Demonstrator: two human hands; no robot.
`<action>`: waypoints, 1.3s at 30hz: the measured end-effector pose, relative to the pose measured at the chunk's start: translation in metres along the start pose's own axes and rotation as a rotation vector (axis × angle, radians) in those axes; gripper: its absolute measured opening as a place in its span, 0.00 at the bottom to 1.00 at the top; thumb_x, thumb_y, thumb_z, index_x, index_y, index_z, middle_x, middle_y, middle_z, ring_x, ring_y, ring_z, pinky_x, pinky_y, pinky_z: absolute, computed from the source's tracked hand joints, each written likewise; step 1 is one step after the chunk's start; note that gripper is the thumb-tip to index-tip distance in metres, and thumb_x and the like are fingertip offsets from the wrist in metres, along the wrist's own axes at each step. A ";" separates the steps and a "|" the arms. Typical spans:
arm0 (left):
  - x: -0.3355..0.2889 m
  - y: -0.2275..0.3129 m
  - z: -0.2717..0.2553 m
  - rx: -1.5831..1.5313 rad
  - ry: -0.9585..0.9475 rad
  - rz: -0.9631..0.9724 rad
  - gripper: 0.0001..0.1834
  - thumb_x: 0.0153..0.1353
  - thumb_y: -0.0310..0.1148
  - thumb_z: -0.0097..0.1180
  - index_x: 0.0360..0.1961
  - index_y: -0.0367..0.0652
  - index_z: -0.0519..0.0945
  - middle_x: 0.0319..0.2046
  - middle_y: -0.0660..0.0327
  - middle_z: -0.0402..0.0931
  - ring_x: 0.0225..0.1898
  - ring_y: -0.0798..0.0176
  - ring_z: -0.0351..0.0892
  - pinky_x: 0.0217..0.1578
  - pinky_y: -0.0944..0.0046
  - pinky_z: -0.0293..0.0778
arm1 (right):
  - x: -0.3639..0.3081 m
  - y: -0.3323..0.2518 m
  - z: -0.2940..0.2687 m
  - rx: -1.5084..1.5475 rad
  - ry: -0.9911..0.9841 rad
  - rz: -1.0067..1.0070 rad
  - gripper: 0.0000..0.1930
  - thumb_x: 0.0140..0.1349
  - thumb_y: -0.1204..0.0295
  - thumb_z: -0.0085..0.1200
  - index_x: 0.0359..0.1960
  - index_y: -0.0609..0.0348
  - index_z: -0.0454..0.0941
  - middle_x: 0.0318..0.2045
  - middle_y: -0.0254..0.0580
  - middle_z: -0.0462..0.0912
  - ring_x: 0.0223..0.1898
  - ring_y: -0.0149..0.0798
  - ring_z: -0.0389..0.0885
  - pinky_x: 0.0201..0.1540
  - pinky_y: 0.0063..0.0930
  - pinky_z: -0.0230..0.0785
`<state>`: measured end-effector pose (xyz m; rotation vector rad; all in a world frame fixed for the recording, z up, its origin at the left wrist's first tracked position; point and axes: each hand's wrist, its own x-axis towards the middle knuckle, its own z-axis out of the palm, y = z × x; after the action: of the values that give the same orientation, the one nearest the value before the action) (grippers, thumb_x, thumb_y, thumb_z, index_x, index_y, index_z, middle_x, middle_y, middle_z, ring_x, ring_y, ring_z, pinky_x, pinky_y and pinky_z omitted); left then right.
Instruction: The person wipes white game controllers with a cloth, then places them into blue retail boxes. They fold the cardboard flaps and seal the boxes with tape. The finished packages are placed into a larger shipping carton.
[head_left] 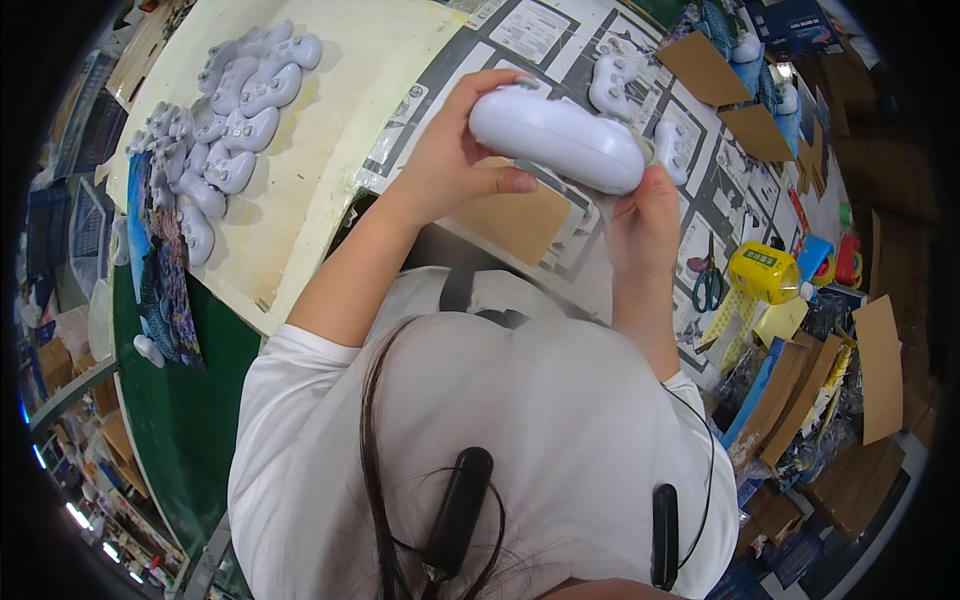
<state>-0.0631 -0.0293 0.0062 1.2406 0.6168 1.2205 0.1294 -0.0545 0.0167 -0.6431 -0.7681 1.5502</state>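
Note:
A white game controller (555, 138), its smooth side facing me, is held up over the table between my hands. My left hand (452, 160) grips its left end, with the thumb below and the fingers at the top. My right hand (648, 215) holds the right end, the thumb pressed near its lower corner. Just beyond on the printed sheet (440, 105), a second white controller (612, 85) and a third white controller (672, 150) lie near the held one. Below it is a piece of brown cardboard (520, 218).
A pile of white controllers (235, 110) covers the table's left part. On the right are scissors (708, 280), a yellow bottle (764, 272), tape rolls (820, 262) and a box of cardboard pieces (785, 385). An open carton (755, 90) with controllers stands at the far right.

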 end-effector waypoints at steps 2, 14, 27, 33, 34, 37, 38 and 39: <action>-0.004 0.004 -0.002 0.187 0.032 0.016 0.43 0.34 0.27 0.69 0.54 0.49 0.60 0.42 0.60 0.68 0.46 0.63 0.68 0.43 0.64 0.69 | -0.004 0.000 0.000 -0.011 0.009 -0.018 0.19 0.58 0.65 0.50 0.45 0.68 0.70 0.43 0.45 0.75 0.43 0.35 0.73 0.48 0.27 0.63; -0.026 0.001 0.025 0.766 0.278 0.225 0.30 0.34 0.34 0.69 0.42 0.45 0.70 0.35 0.57 0.76 0.35 0.58 0.78 0.35 0.66 0.73 | -0.012 -0.001 0.033 -1.580 -0.252 -0.844 0.17 0.58 0.68 0.44 0.44 0.68 0.70 0.48 0.49 0.71 0.54 0.53 0.64 0.56 0.37 0.55; -0.025 0.002 0.030 0.645 0.379 0.289 0.29 0.34 0.30 0.69 0.41 0.43 0.70 0.36 0.57 0.75 0.35 0.62 0.77 0.36 0.66 0.73 | 0.001 -0.004 0.037 -1.202 0.012 -0.557 0.16 0.45 0.73 0.53 0.39 0.62 0.70 0.47 0.39 0.73 0.49 0.46 0.70 0.48 0.41 0.64; -0.019 0.004 0.034 0.611 0.423 0.201 0.26 0.33 0.30 0.69 0.37 0.43 0.73 0.32 0.58 0.76 0.32 0.61 0.77 0.33 0.66 0.73 | 0.007 -0.010 0.043 -1.475 -0.333 -0.805 0.11 0.49 0.72 0.52 0.36 0.61 0.74 0.49 0.45 0.71 0.52 0.51 0.67 0.50 0.38 0.60; -0.018 0.006 0.036 0.843 0.384 0.386 0.26 0.32 0.30 0.69 0.37 0.43 0.73 0.31 0.58 0.76 0.31 0.60 0.78 0.32 0.66 0.73 | 0.016 -0.012 0.038 -1.468 -0.243 -0.798 0.11 0.53 0.73 0.50 0.39 0.61 0.73 0.50 0.47 0.70 0.53 0.52 0.65 0.52 0.38 0.59; -0.018 0.002 0.030 0.885 0.324 0.303 0.27 0.32 0.31 0.70 0.38 0.42 0.72 0.30 0.57 0.75 0.30 0.59 0.77 0.31 0.66 0.72 | -0.001 -0.005 0.050 -1.566 -0.450 -0.830 0.15 0.40 0.68 0.57 0.33 0.58 0.75 0.44 0.39 0.74 0.49 0.48 0.68 0.49 0.36 0.63; -0.020 0.003 0.025 0.929 0.298 0.282 0.27 0.32 0.31 0.70 0.38 0.42 0.72 0.30 0.57 0.75 0.30 0.59 0.77 0.31 0.66 0.72 | -0.001 -0.010 0.051 -1.636 -0.542 -0.893 0.16 0.41 0.68 0.56 0.34 0.59 0.75 0.41 0.43 0.75 0.47 0.49 0.70 0.49 0.36 0.63; -0.018 0.000 0.028 0.796 0.338 0.281 0.28 0.33 0.31 0.69 0.39 0.42 0.71 0.32 0.56 0.75 0.32 0.59 0.77 0.33 0.66 0.73 | 0.010 -0.006 0.034 -1.482 -0.292 -0.783 0.14 0.46 0.68 0.54 0.34 0.60 0.74 0.39 0.44 0.76 0.43 0.46 0.72 0.47 0.34 0.64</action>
<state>-0.0439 -0.0564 0.0097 1.8335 1.2929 1.4942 0.1059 -0.0480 0.0424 -0.9523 -2.0985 0.1293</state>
